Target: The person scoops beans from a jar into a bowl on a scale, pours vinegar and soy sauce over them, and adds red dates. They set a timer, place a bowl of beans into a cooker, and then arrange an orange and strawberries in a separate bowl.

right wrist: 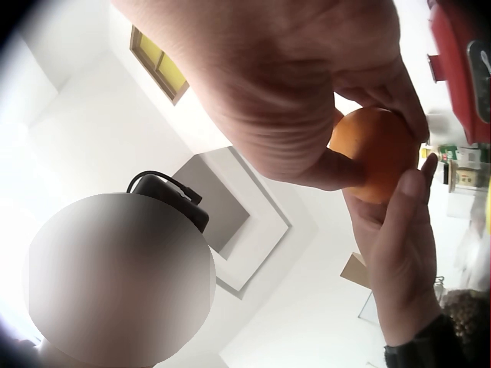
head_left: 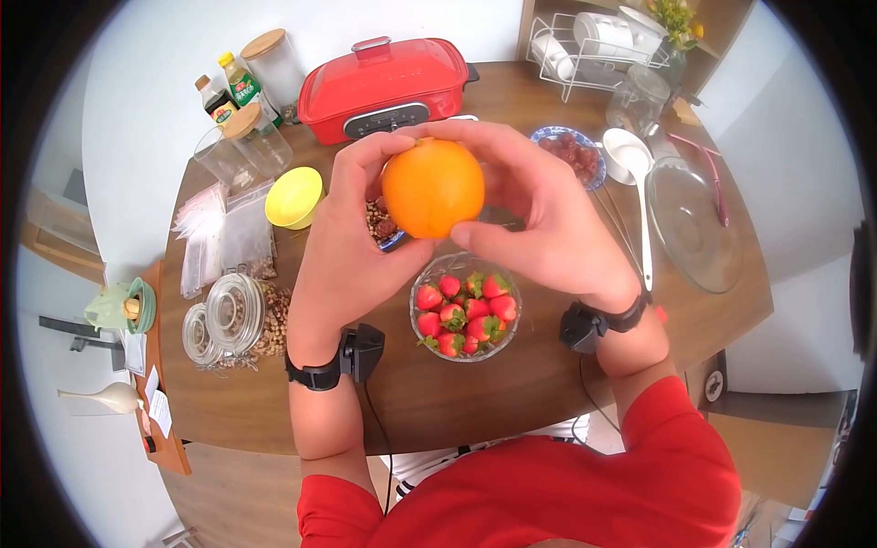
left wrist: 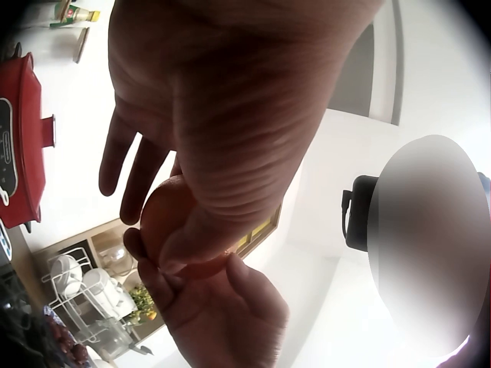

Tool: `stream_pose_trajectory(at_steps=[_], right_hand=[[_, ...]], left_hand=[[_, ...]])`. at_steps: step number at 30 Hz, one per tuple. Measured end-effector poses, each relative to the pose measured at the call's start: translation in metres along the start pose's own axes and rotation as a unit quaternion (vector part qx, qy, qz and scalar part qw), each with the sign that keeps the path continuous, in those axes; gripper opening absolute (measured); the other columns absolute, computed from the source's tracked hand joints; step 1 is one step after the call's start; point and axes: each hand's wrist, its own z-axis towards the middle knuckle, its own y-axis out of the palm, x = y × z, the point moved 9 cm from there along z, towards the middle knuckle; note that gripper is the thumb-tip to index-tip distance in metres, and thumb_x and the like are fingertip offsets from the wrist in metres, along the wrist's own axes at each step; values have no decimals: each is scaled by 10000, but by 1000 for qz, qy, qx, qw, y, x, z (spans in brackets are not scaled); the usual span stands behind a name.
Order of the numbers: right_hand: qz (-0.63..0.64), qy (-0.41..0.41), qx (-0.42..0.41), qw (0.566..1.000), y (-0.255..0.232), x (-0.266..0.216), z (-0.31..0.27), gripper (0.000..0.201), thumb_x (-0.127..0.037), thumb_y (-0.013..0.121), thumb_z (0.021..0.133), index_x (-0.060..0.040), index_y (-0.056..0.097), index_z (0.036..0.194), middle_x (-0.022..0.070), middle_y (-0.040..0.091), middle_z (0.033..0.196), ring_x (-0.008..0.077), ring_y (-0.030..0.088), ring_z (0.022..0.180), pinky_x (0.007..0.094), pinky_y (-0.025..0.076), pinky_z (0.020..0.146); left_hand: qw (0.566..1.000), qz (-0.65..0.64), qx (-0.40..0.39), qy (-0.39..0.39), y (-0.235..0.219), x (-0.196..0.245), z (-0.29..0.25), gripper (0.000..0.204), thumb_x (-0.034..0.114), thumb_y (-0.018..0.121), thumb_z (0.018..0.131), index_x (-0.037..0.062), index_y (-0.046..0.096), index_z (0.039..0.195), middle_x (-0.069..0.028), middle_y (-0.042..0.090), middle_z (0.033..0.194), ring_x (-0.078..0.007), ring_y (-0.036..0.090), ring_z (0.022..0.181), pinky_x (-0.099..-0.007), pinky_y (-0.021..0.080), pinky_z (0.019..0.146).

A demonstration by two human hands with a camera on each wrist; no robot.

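Observation:
An orange (head_left: 433, 187) is held up between both hands, above the table. My left hand (head_left: 352, 224) grips it from the left side, its fingers near the top and the thumb low. From the right, my right hand (head_left: 553, 219) curls round the fruit, thumb at its lower edge. In the left wrist view the orange (left wrist: 169, 215) is partly covered by the left thumb; the right wrist view shows more of its skin (right wrist: 376, 149). Nearer me than the orange stands a glass bowl (head_left: 504, 338) of strawberries (head_left: 466, 315). A bowl of mixed bits behind the hands is mostly hidden.
A red electric cooker (head_left: 384, 87) stands at the back. On the left are a yellow bowl (head_left: 294, 198), plastic bags (head_left: 247, 228) and open jars (head_left: 235, 310). To the right lie a patterned bowl (head_left: 596, 173), a white ladle (head_left: 646, 224) and a glass lid (head_left: 694, 228).

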Motion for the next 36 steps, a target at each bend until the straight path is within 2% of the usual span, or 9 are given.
stream_pose_trajectory(at_steps=[6,8,11,15,21,27,30,32,36], right_hand=[[-14,-13,8,1000,-1,0,1,638,66,688,833,3,480,1433,125,627,1290,206,677,1140,341,573,952],[39,17,6,999,0,5,2,590,42,685,869,9,488,1424,123,639,1268,193,682,1117,333,582,928],[94,33,25,995,-1,10,2,540,22,678,900,18,499,1409,120,645,1253,182,685,1101,327,589,907],[96,34,23,995,-1,8,0,534,24,666,912,26,496,1418,122,653,1252,178,683,1102,325,586,912],[130,56,8,990,-2,4,-1,539,33,635,941,26,479,1457,122,674,1236,160,685,1088,304,568,915],[75,40,13,996,-3,5,-1,533,41,624,950,28,474,1461,110,693,1193,149,693,1051,297,560,915],[71,54,16,996,-5,8,-1,575,35,664,922,21,476,1466,105,695,1194,149,701,1047,290,561,892],[-9,24,4,1000,-6,4,0,651,20,735,866,3,486,1468,96,693,1190,138,707,1007,280,562,847],[-52,23,12,998,-9,3,1,719,1,793,813,-16,499,1469,83,690,1163,119,695,944,273,553,808]], left_hand=[[1000,15,0,26,0,2,0,718,-8,803,747,87,468,1375,-89,577,1393,-224,647,1146,-335,543,942],[1000,9,-23,-8,2,-2,0,769,-54,798,738,83,423,1395,-124,548,1429,-249,551,1329,-389,440,1113],[999,7,-30,-12,5,-2,1,771,-46,805,740,84,423,1397,-120,552,1420,-246,557,1318,-389,439,1111],[999,11,-31,-10,5,-1,0,778,-44,811,737,85,422,1398,-116,554,1418,-245,550,1324,-394,440,1111],[999,-51,-18,-7,-2,1,3,808,-18,840,714,86,430,1402,-99,554,1410,-238,545,1314,-395,444,1108],[999,18,-26,-22,-3,-7,2,834,6,859,704,82,430,1415,-89,558,1378,-231,554,1294,-392,448,1101],[999,16,-26,-20,-3,-8,2,836,17,862,711,80,427,1422,-90,557,1379,-228,552,1296,-392,448,1098],[1000,5,-3,-24,-6,-9,2,779,95,878,730,83,483,1401,-59,571,1336,-194,596,1209,-355,485,1009],[1000,6,0,-7,-9,-7,3,810,153,898,725,63,483,1414,-69,591,1329,-195,597,1217,-360,480,1021]])
